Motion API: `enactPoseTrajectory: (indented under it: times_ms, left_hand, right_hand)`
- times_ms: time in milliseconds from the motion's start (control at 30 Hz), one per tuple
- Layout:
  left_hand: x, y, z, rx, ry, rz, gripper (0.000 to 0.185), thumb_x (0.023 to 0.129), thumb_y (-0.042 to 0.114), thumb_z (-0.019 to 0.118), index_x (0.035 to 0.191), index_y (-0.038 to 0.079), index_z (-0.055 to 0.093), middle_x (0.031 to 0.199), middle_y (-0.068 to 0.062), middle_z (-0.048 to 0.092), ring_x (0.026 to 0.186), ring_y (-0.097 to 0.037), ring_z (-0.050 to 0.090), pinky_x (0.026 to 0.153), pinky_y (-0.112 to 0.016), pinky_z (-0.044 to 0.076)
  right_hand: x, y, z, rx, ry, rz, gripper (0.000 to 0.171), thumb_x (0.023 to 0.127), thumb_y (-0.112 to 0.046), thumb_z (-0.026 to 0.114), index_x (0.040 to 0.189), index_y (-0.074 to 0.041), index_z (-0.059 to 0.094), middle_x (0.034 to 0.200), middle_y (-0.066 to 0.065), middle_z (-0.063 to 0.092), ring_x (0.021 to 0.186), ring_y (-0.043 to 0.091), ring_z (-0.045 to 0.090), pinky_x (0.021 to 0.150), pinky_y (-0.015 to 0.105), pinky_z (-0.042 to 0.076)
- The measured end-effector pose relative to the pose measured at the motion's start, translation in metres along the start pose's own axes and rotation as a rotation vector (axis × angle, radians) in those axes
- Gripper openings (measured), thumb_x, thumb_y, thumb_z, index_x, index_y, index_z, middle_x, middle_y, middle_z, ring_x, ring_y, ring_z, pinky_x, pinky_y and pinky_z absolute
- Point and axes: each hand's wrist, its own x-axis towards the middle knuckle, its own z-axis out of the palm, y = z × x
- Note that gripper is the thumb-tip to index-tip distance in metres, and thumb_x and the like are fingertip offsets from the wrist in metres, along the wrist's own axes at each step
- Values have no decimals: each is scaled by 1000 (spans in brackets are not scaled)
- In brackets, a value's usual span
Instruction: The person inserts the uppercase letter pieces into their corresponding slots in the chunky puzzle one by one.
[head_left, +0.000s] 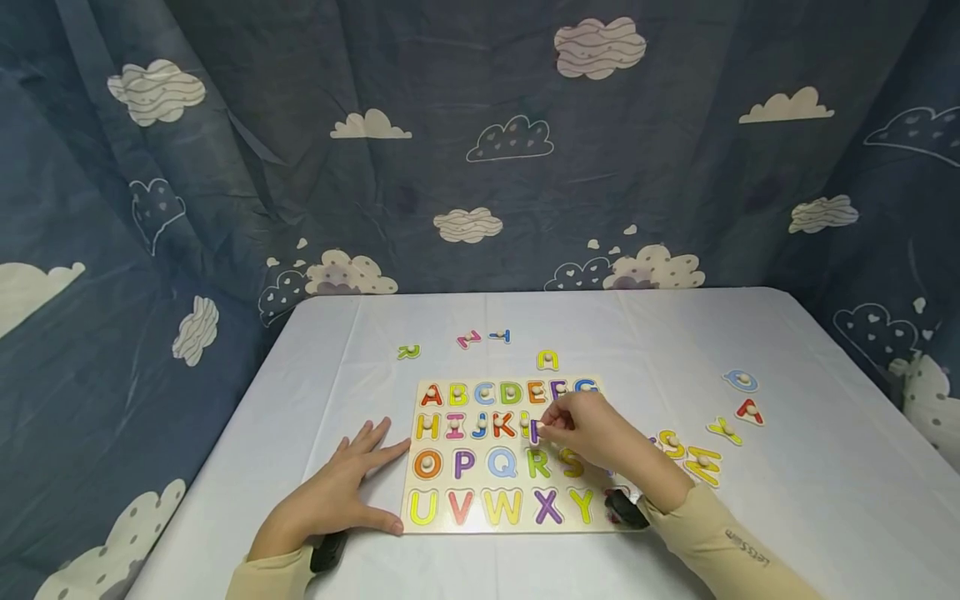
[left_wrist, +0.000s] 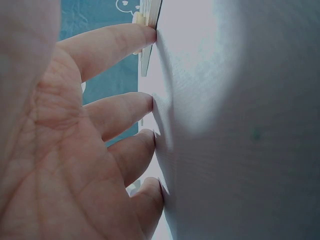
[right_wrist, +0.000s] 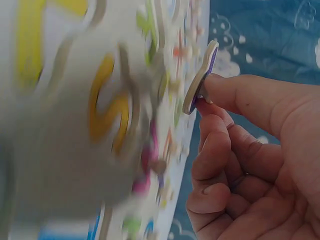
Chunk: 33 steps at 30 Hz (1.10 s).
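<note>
A wooden alphabet puzzle board [head_left: 517, 529] lies on the table, with knobbed letters in the upper rows. My right hand [head_left: 592, 427] pinches a small purple letter piece [head_left: 535, 432] by its knob, above the board's second row. In the right wrist view, the purple piece [right_wrist: 202, 80] stands tilted between thumb and fingers, apart from the board; its letter is hard to make out there. My left hand [head_left: 341, 483] rests on the table at the board's left edge, fingers spread, thumb and forefinger touching that edge. My right hand and forearm hide several right-hand slots.
Beyond the board lie a green R [head_left: 408, 352], a pink Z [head_left: 468, 338], a blue T [head_left: 499, 336] and a yellow U [head_left: 548, 359]. To the right are a blue Q [head_left: 741, 381], a red letter [head_left: 750, 412], a yellow S [head_left: 671, 443] and other yellow letters.
</note>
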Motion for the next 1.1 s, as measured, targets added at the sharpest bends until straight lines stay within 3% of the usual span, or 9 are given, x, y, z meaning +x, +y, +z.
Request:
enactPoseTrajectory:
  times_ms: [400,567,1100]
  left_hand:
    - [3,4,3,-29,-13,-5,114,60,55,101,158,18,56,178,-20,24,167,-49,11,131,-75,7]
    - [2,4,3,-24,-12,-11,114,60,54,102,158,17,56,178,-20,25,167,-49,12,131,-75,8]
    - [0,1,-1,-16,-3,-1,113,61,56,101,158,18,56,178,-20,25,166,-49,12,131,-75,7]
  right_hand:
    - [14,-36,43,45,-74,-111,15,94,-7,80,82,-10,72,67,-6,57,60,4,48,53,16,38]
    - [16,-48,57,15,-84,-138,17,94,-7,80,81,-10,70,66,-6,55,60,4,47,53,17,38]
    - [23,-66,71,-20,-48,-147,20,90,-5,81,75,-11,69,68,-5,56,65,7,50,56,18,41]
